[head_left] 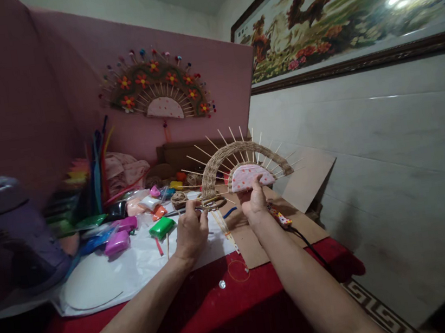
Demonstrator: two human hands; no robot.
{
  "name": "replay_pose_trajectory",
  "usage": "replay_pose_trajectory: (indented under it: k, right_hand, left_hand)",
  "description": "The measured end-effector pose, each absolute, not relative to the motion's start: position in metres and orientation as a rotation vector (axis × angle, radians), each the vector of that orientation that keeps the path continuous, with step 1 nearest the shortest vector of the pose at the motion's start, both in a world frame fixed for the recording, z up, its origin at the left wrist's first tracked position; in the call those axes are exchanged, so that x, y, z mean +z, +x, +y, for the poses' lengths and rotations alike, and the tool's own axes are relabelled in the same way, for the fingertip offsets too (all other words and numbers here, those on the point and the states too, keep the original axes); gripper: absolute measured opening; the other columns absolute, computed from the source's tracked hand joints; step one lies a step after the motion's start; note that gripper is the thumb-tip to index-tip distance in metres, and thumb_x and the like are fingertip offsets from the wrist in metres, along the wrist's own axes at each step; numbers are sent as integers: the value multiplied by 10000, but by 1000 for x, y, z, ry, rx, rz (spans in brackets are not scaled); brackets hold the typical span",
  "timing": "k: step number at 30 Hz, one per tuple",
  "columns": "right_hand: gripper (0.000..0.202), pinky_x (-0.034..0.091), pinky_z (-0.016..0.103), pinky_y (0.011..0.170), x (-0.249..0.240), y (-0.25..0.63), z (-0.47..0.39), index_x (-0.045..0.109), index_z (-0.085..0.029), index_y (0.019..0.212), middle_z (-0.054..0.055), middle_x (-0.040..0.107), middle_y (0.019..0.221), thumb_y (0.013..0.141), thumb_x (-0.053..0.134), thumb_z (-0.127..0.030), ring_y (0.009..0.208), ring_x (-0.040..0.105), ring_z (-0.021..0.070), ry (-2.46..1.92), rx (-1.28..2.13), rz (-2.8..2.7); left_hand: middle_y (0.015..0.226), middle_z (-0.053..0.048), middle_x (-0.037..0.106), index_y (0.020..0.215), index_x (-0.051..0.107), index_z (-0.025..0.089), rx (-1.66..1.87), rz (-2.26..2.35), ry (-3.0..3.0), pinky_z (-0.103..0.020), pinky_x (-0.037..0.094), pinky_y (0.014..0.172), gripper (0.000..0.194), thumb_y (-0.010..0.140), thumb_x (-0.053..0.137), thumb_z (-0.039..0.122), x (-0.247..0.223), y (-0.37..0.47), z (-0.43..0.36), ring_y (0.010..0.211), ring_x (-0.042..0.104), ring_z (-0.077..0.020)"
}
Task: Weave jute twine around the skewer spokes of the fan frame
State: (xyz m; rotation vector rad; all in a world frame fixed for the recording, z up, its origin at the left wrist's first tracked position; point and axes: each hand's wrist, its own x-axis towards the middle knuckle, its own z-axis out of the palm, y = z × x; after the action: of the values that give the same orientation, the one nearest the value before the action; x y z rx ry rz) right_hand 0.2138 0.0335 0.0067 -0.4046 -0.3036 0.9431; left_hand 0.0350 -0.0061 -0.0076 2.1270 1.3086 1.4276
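Note:
A half-round fan frame of thin sticks, woven through with a brown twine band [226,152], is held up over the table. Its base is a half circle of pink dotted cloth [248,177]. My right hand [255,200] grips that base from below, thumb over the cloth. At the band's left lower end is my left hand [193,227], its fingers closed near the twine; whether they pinch the twine or a stick cannot be made out. Just beside those fingertips, under the band's end, is a dark loop-like item [214,203], partly hidden.
Clay packets, a green one [162,228] among them, lie on white sheeting left of my hands. A purple bottle [13,232] stands far left. Cardboard [254,250] and a patterned glue gun [280,216] lie right. A finished flowered fan [154,82] hangs behind.

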Motion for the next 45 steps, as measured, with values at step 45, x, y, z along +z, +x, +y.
replay_pose_trajectory:
  k: [45]
  right_hand:
    - [309,458,202,406,14,214,27,540,-179,849,-39,625,627,675,662,-403,488,561,99,-659,925,-278]
  left_hand:
    - [771,-21,677,734,641,211,1249,1764,2725,-268,309,557,212,797,525,377,16,6,10,698,599,-186]
